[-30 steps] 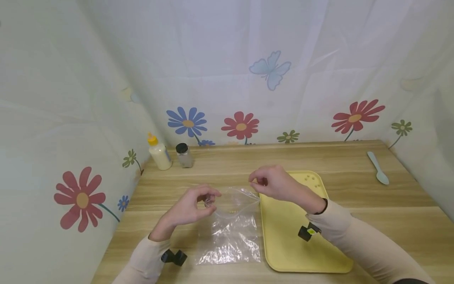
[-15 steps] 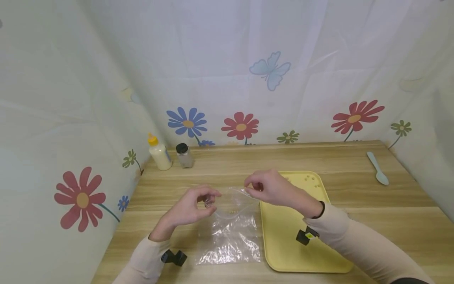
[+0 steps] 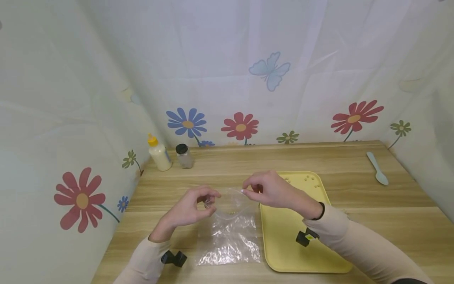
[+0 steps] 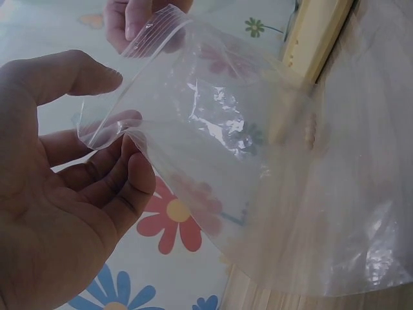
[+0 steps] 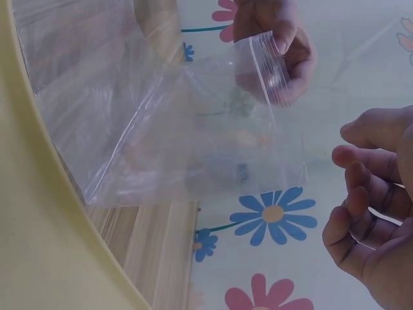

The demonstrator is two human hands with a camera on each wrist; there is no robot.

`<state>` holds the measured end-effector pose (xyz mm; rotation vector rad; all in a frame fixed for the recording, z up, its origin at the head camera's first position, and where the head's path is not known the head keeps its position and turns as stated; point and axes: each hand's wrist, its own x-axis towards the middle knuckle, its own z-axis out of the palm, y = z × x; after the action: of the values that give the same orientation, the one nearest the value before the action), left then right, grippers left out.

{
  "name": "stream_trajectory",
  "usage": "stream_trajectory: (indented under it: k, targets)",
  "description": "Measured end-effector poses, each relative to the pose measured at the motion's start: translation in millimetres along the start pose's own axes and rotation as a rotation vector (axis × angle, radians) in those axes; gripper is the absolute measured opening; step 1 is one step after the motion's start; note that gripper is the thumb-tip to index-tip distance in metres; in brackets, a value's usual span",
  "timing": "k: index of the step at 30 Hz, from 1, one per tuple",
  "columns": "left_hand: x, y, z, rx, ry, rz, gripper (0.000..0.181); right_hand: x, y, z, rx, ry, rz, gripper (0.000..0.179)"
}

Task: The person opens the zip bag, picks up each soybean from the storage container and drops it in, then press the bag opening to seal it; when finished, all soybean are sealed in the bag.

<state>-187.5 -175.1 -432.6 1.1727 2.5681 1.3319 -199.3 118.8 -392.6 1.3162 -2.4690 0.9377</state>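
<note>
A clear zip bag [image 3: 230, 240] lies left of the yellow tray [image 3: 283, 236], its mouth lifted and spread apart. My left hand [image 3: 189, 205] grips the left end of the mouth, curled fingers on the film in the left wrist view. My right hand [image 3: 271, 188] is at the mouth's right side, thumb and index tips nearly together. A white glint shows at those fingertips; I cannot tell whether they pinch anything. In the right wrist view the fingers [image 5: 352, 219] sit apart from the visible bag lip. Several small tan pellets [image 4: 311, 131] are inside the bag.
More small pellets [image 3: 307, 179] lie in the tray's far end. A yellow-capped squeeze bottle [image 3: 161, 157] and a black-lidded jar [image 3: 185, 157] stand at the back left. A pale spoon [image 3: 377, 169] lies at the right. A flowered curtain [image 3: 220, 71] surrounds the table.
My right hand has lowered and moved slightly left, from above the tray edge to the bag mouth. The mouth's right part has shifted a little. My left hand has stayed in place.
</note>
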Motion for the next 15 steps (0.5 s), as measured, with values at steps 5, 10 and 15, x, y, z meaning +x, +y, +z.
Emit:
stream_trajectory:
  k: [5,10,15]
  targets:
    - [-0.6,0.3,0.6,-0.010,0.001,-0.008,0.037,-0.4,0.0,-0.6,0.009,-0.001,0.006,0.007]
    - [-1.0,-0.1,0.8,-0.016,-0.004,-0.015,0.037,-0.5,-0.7,-2.1,0.011,-0.001,0.024,0.007]
    - [-1.3,-1.7,0.5,-0.017,-0.001,-0.007,0.037,-1.3,1.2,-3.9,0.000,0.005,0.042,0.009]
